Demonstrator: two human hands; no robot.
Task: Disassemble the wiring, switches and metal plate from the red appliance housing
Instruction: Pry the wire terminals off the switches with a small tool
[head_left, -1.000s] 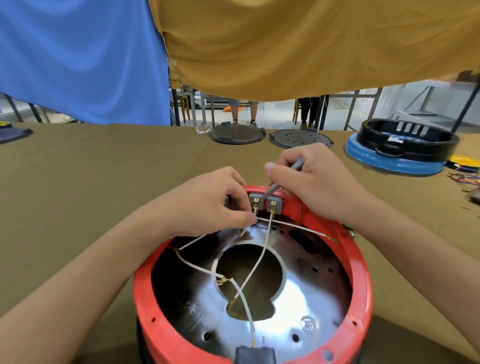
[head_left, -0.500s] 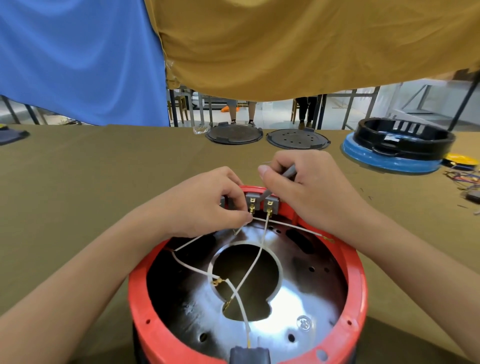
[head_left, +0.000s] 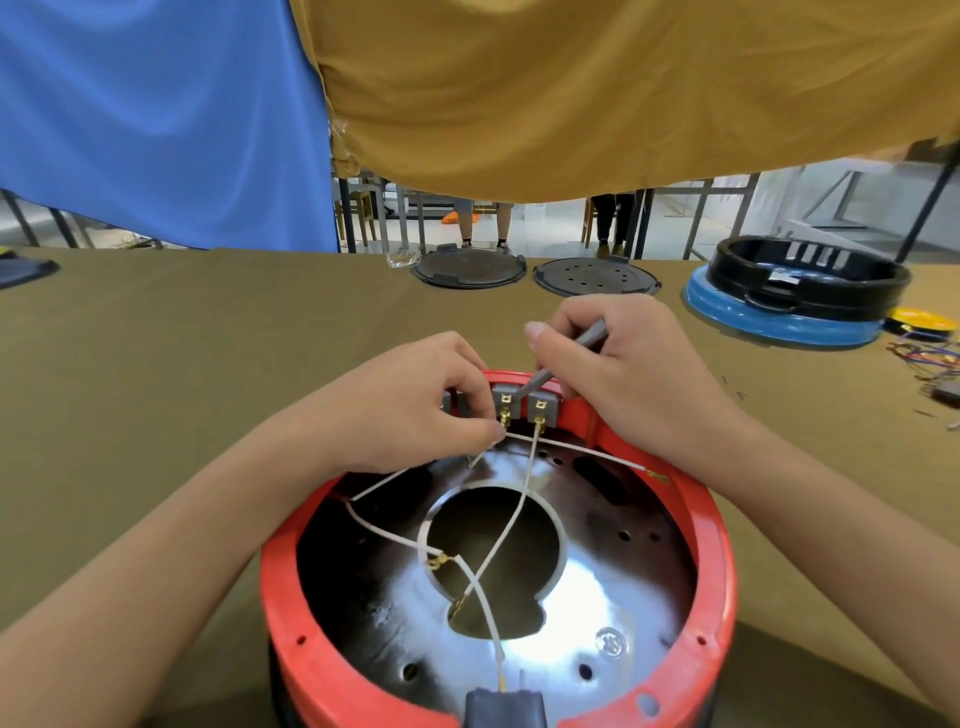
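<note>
The red appliance housing (head_left: 724, 587) sits open side up at the near table edge. Inside lies a shiny metal plate (head_left: 597, 587) with a large centre hole. White wires (head_left: 506, 530) cross the hole and run up to two grey switches (head_left: 524, 402) on the far rim. My left hand (head_left: 410, 410) pinches the brass terminal under the left switch. My right hand (head_left: 623, 364) holds a thin grey tool (head_left: 563, 358) like a pen, its tip on that switch. A grey connector (head_left: 501, 706) sits at the near rim.
Two dark round lids (head_left: 470, 270) (head_left: 597, 278) lie at the table's far edge. A black ring on a blue base (head_left: 789, 296) stands at the right, with loose coloured wires (head_left: 930, 358) beside it. Blue and mustard cloths hang behind. People's legs show beyond the table.
My right hand has shifted slightly with the grey tool on the left switch. My left hand keeps its pinch at the terminal. The view has drifted a little.
</note>
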